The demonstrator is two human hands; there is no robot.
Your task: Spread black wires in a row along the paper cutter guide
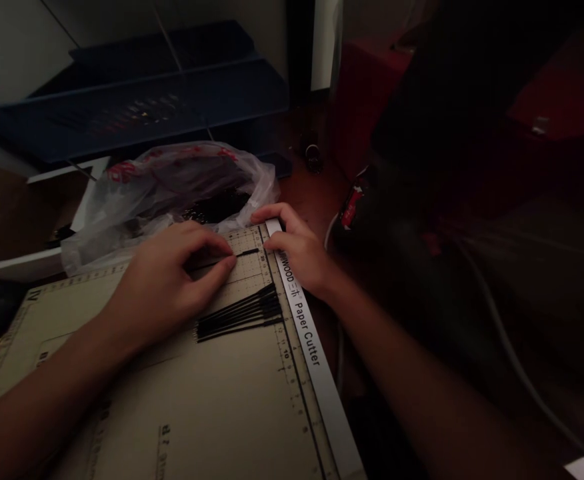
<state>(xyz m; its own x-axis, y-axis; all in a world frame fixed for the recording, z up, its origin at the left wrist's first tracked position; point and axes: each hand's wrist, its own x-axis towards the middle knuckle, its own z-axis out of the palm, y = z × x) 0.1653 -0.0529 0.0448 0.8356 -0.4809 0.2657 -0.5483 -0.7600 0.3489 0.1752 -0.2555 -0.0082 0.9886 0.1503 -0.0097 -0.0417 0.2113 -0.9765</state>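
Observation:
A cream paper cutter with printed grid lines and a ruler lies in front of me. My left hand is above its upper part, thumb and forefinger pinching a thin black cord with a thicker end pointing right. Below that hand, several similar black cords lie side by side, their thicker ends near the ruler. At the board's top right corner, my right hand reaches over the white edge strip. Its thumb and forefinger are apart, the thumb close to the held cord's end; its other fingers are hidden.
Behind the board sits a clear plastic bag with red print and dark contents. A blue rack stands beyond it. At right are a red object, a small red-and-black item and a pale cable. The scene is dim.

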